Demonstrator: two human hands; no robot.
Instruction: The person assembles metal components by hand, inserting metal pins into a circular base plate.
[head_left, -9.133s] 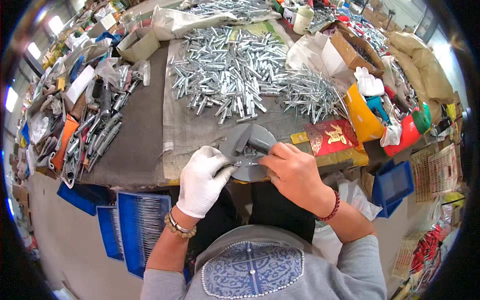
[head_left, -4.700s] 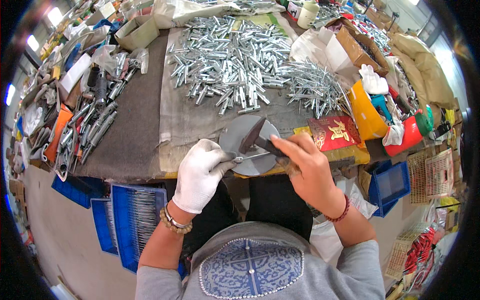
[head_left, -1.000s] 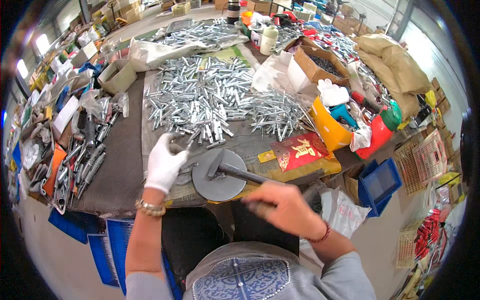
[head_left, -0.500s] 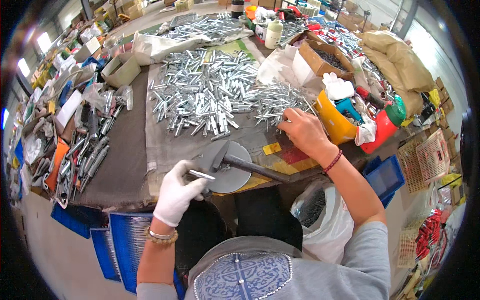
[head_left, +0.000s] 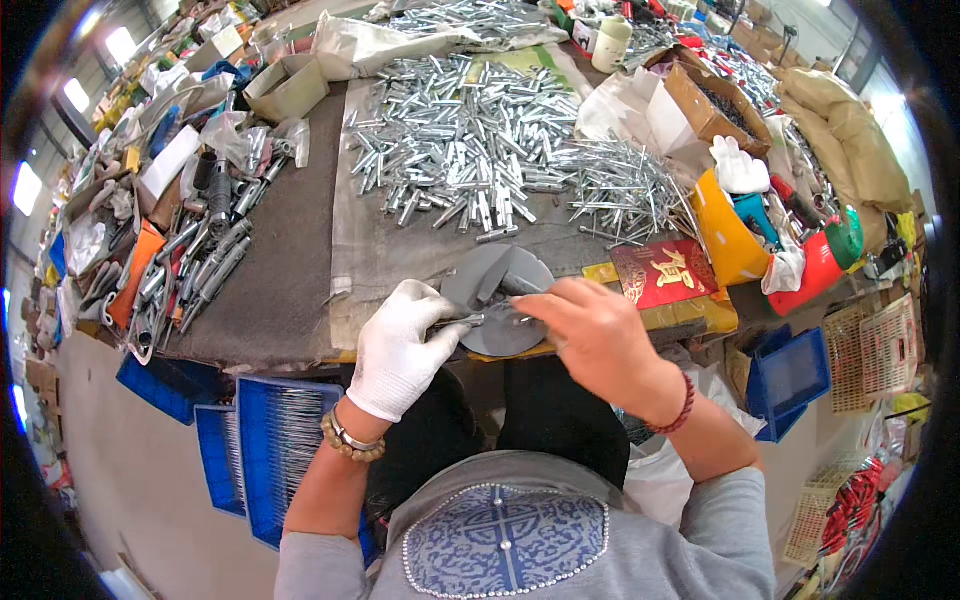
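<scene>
L hand (head_left: 402, 347), white glove, fingers pinched on a small metal pin (head_left: 462, 322) at the near edge of the round grey block (head_left: 497, 298). R hand (head_left: 590, 335), bare, fingertips pressed together on the pin's other end, just right of the L fingertips; what's under them can't be told. Pin lies across the block's near rim, btwn both hands.

Beyond the fingers: big pile of silver bolts (head_left: 465, 150) on grey mat (head_left: 290, 250), thin rods (head_left: 625, 190) to the R. Red packet (head_left: 665, 272) just R of the R hand. Blue trays (head_left: 265, 455) below the L wrist.

Vs 0.5 s ago: R hand was out by the rods w/ hammer lying on the block; now it's back at the block, hammer not seen.
</scene>
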